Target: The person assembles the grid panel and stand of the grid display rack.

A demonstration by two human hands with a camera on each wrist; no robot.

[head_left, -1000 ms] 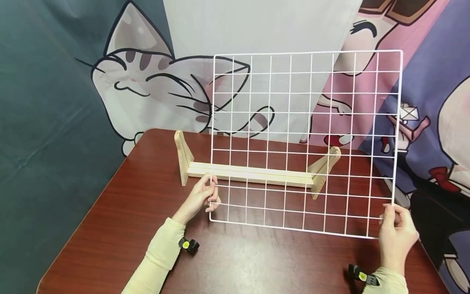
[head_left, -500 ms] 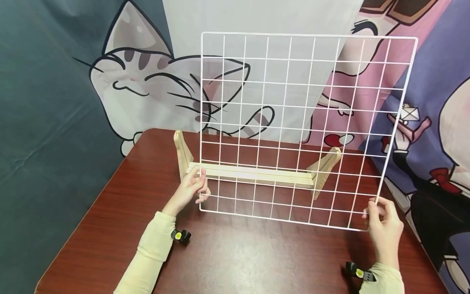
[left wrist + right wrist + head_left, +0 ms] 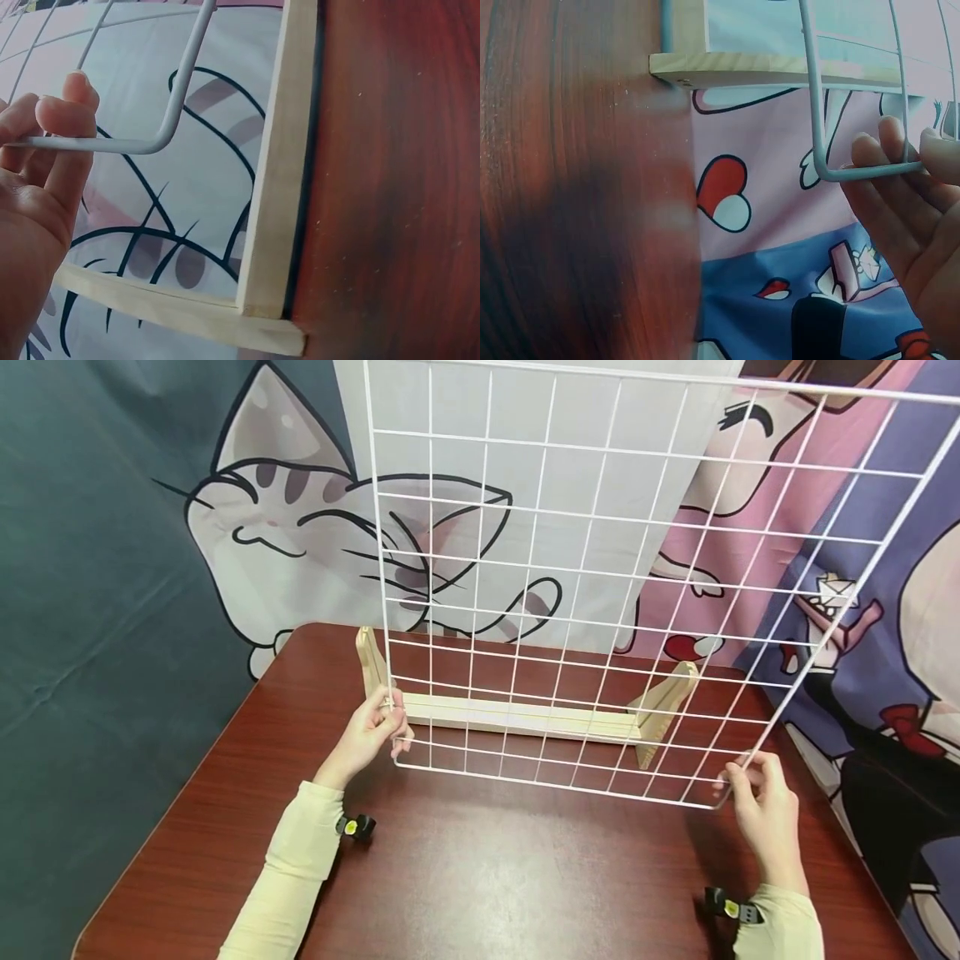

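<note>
A white wire grid panel (image 3: 555, 786) is held up in the air, its top tilted toward the camera. My left hand (image 3: 366, 733) grips its left edge wire near the lower corner. Near the opposite lower corner, my right hand (image 3: 768, 810) pinches the right edge wire. In each wrist view, fingers and thumb close around the frame wire (image 3: 120, 145) beside a rounded corner (image 3: 823, 169). Behind the panel a pale wooden stand (image 3: 517, 717) rests on the table; it has a long crossbar and an upright at either end. The panel's top corners reach the frame edge.
The reddish-brown table (image 3: 480, 877) extends in front of and around the stand. A cartoon-printed cloth (image 3: 285, 543) hangs behind the table's far edge. Black wrist cameras (image 3: 358, 828) are strapped to both wrists.
The panel has risen and its top has tilted closer to the camera, so it looks larger. Both hands have moved left and slightly forward with it. The wooden stand has stayed in place.
</note>
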